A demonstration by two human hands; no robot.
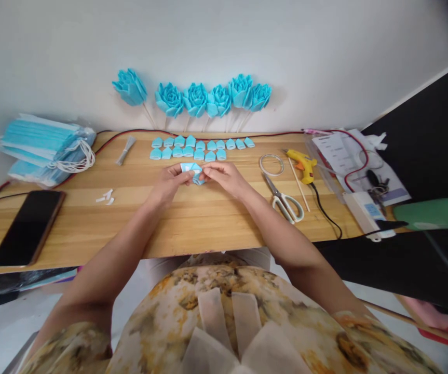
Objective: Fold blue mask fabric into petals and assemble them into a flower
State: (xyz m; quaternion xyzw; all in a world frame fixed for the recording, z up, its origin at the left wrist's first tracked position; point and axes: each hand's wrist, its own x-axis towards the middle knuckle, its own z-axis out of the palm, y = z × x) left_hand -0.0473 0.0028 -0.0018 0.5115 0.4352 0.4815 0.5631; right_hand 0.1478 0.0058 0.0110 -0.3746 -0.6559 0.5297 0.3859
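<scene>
Between my two hands is a folded piece of blue-and-white mask fabric [196,173], held just above the wooden table [204,223]. My left hand [172,182] grips its left side, the thumb across the front. Closed in a pinch, my right hand [224,175] has its fingertips at the right edge. Just behind the hands lie two rows of small folded blue petals [199,154], pointed at the top. Several blue fabric flowers [196,99] on pale sticks lean against the wall farther back.
At right are scissors [286,202], a tape ring [271,164], a wooden stick [299,184], a yellow glue gun [302,165] and a power strip [367,213]. At left are stacked face masks [37,145], a bundle of ties [125,150], white scraps [107,197] and a phone [28,227].
</scene>
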